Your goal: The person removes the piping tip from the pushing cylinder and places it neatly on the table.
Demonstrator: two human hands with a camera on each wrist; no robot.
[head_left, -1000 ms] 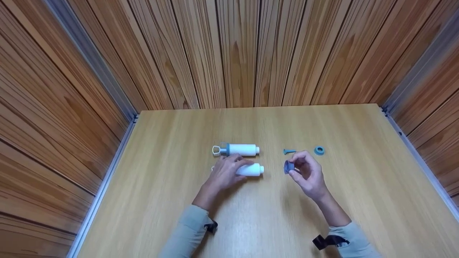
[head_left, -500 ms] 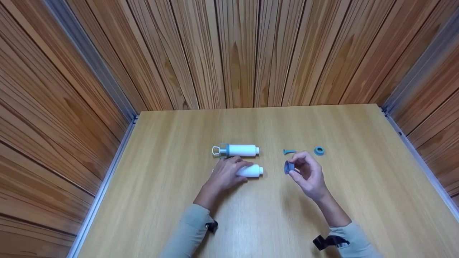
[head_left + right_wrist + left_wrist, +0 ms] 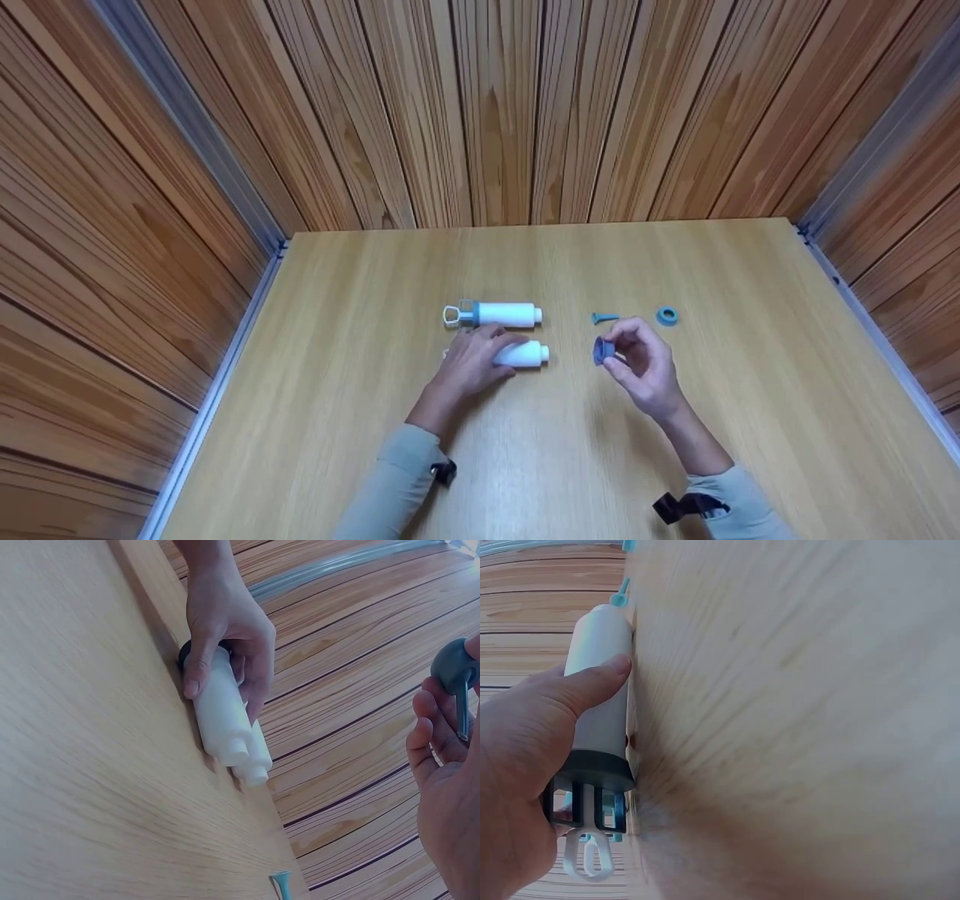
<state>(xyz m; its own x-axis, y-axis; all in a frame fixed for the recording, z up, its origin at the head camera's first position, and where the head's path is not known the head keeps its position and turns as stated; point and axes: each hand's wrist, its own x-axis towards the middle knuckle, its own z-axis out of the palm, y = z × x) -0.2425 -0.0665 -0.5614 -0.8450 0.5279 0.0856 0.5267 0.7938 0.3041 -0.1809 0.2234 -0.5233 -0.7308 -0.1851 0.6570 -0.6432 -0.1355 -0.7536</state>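
Note:
My left hand grips a white cylinder lying sideways, its narrow neck pointing right. The left wrist view shows this cylinder's dark collar and white loop handle, so it looks like a hand pump. Whether it touches the table is unclear. Just behind it lies a matching white pump with a blue-grey collar. To the right, above the table, my right hand pinches a blue-grey cup-shaped piece between thumb and fingers. A thin stem sticks out of that piece in the right wrist view.
A small teal flared nozzle lies behind my right hand, and a teal ring sits farther right. The wooden table meets plank walls at the back and sides, with metal rails along the side edges.
The pump in my left hand has shifted very slightly to the left. My right hand holds the cup-shaped piece almost still, and the things on the table stay in place.

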